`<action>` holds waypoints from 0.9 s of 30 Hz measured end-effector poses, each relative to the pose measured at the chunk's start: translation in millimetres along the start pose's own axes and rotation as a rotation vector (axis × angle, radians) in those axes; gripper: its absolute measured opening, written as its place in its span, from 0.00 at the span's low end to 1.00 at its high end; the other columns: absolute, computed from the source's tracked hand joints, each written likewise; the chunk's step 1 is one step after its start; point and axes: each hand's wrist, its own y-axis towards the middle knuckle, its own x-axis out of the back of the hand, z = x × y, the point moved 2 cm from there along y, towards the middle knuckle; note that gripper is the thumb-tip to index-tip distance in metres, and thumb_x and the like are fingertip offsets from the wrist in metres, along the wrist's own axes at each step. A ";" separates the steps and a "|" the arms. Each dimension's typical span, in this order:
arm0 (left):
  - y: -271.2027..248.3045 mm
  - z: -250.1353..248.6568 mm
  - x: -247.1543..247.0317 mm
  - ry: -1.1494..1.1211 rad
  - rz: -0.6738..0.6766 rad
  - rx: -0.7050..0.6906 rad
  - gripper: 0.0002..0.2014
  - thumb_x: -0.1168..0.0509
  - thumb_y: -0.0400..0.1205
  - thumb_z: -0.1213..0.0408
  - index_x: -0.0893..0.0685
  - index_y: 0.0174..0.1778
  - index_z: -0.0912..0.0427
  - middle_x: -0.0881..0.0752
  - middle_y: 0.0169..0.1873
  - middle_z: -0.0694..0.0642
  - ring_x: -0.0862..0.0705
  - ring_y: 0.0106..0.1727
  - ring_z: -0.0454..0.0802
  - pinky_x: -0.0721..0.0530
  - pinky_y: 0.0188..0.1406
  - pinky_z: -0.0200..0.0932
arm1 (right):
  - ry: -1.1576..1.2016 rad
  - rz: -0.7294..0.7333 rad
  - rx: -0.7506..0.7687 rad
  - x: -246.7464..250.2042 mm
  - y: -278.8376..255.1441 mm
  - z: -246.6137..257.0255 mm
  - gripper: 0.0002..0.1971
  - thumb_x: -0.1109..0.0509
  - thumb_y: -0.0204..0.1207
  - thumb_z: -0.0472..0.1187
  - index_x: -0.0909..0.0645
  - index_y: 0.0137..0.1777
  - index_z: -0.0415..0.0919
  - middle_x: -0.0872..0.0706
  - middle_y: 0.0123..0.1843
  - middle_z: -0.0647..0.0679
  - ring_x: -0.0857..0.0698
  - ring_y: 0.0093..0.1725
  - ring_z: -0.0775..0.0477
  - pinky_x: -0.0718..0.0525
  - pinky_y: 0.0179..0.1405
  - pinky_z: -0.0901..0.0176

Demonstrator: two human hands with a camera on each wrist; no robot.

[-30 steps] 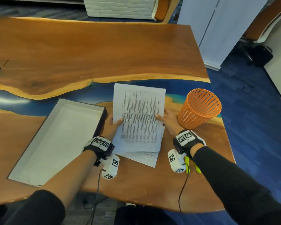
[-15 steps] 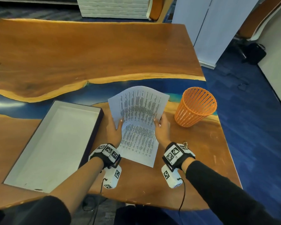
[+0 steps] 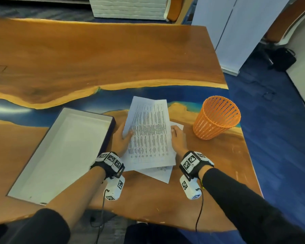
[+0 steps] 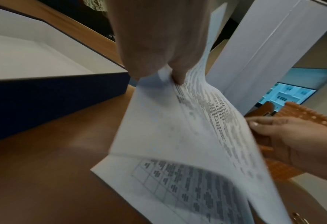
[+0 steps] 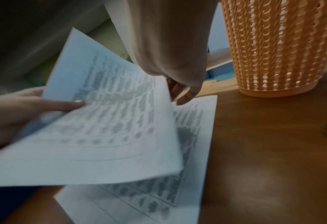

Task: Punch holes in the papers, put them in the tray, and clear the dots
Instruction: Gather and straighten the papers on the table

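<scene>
Office: large wood-resin table (image 3: 113, 55), blue carpet (image 3: 275, 147), white partition panels (image 3: 239, 32).

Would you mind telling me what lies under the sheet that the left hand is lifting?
Under the lifted sheet, another printed sheet lies flat on the table. Only its near corner and right edge show; the rest is covered, so further sheets cannot be ruled out.
</scene>
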 end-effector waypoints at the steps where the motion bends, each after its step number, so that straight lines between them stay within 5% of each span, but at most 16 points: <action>1: -0.3 3.6 3.9 0.008 0.002 0.005 0.17 0.38 0.85 0.68 0.26 0.70 0.54 0.15 0.54 0.47 0.13 0.49 0.28 0.15 0.45 0.26 | -0.021 -0.002 -0.010 -0.8 2.5 -6.3 0.13 0.46 0.83 0.29 0.20 0.54 0.29 0.16 0.46 0.42 0.18 0.46 0.45 0.23 0.47 0.55; 5: -2.1 20.9 18.9 0.017 -0.001 0.068 0.20 0.37 0.84 0.69 0.27 0.73 0.62 0.14 0.58 0.56 0.13 0.53 0.40 0.11 0.53 0.43 | -0.244 0.022 -0.056 3.3 22.0 -30.7 0.10 0.37 0.79 0.29 0.20 0.57 0.30 0.17 0.57 0.35 0.18 0.59 0.37 0.22 0.59 0.51; 9: -2.5 37.9 25.9 0.012 0.006 0.093 0.19 0.37 0.84 0.68 0.26 0.72 0.60 0.13 0.55 0.49 0.11 0.50 0.37 0.12 0.48 0.34 | -0.531 0.126 -0.075 9.8 47.6 -36.2 0.21 0.29 0.75 0.37 0.27 0.67 0.34 0.24 0.68 0.39 0.25 0.69 0.38 0.25 0.65 0.43; 20: 7.7 61.7 21.5 -0.052 0.015 0.160 0.23 0.34 0.82 0.66 0.27 0.74 0.57 0.14 0.61 0.56 0.12 0.59 0.51 0.12 0.57 0.51 | -0.821 0.307 0.003 -7.6 94.8 -32.5 0.37 0.17 0.60 0.42 0.30 0.67 0.38 0.27 0.66 0.42 0.26 0.65 0.41 0.25 0.60 0.48; 27: 18.6 58.6 19.9 -0.030 0.022 0.155 0.23 0.33 0.82 0.66 0.27 0.74 0.58 0.14 0.62 0.56 0.13 0.59 0.51 0.12 0.56 0.47 | -0.710 0.414 -0.115 -5.9 102.2 -32.8 0.38 0.13 0.51 0.42 0.30 0.59 0.41 0.18 0.59 0.42 0.19 0.57 0.39 0.21 0.60 0.40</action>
